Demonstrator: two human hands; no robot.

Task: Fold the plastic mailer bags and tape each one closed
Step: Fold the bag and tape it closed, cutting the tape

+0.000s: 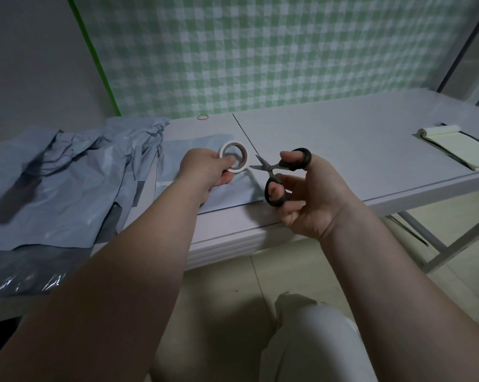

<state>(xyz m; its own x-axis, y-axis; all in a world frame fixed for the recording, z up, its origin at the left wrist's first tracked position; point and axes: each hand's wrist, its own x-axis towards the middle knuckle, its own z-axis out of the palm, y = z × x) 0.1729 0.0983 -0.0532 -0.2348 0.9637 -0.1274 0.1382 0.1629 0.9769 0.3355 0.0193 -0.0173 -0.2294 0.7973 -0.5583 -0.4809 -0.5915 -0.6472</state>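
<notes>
Black-handled scissors [281,172] in right hand [310,194], tape roll [235,156] in left hand [205,169].

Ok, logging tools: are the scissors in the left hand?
No, the right hand holds the scissors; the left hand holds the tape roll.

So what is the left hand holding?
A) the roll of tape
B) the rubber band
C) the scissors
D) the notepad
A: the left hand grips the roll of tape with its fingers curled round it, while the scissors are in the right hand.
</notes>
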